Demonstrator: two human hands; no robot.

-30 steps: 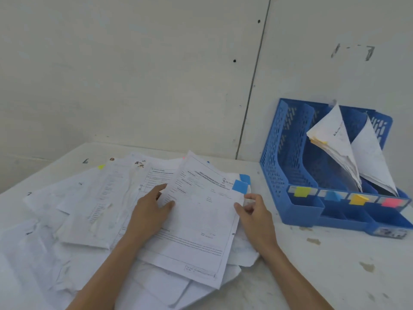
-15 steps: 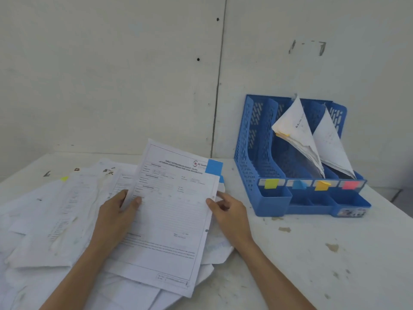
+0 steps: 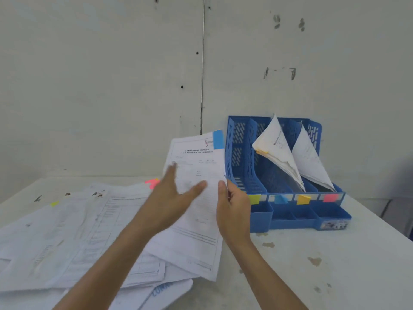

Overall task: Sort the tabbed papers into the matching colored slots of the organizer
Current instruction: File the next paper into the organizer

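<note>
My right hand (image 3: 233, 208) pinches the right edge of a printed paper with a blue tab (image 3: 197, 198) and holds it raised and tilted just left of the blue organizer (image 3: 240, 153). My left hand (image 3: 172, 198) lies open against the sheet's front with its fingers spread. The organizer's front strip carries a yellow-green label (image 3: 254, 199), a blue label (image 3: 280, 199), an orange label (image 3: 302, 199) and a pink label (image 3: 330, 197). Papers stand in the orange slot (image 3: 276, 146) and in the pink slot (image 3: 309, 157). The two left slots show no papers.
A loose pile of papers (image 3: 73, 231) covers the left of the white table (image 3: 324, 265), with a pink tab (image 3: 152, 183) and a yellow tab (image 3: 54, 203) sticking out. A grey wall stands close behind the organizer.
The blue-tabbed paper has come up off the pile and moved right toward the organizer. My left hand has let go of its edge and spread open; my right hand keeps its pinch.
</note>
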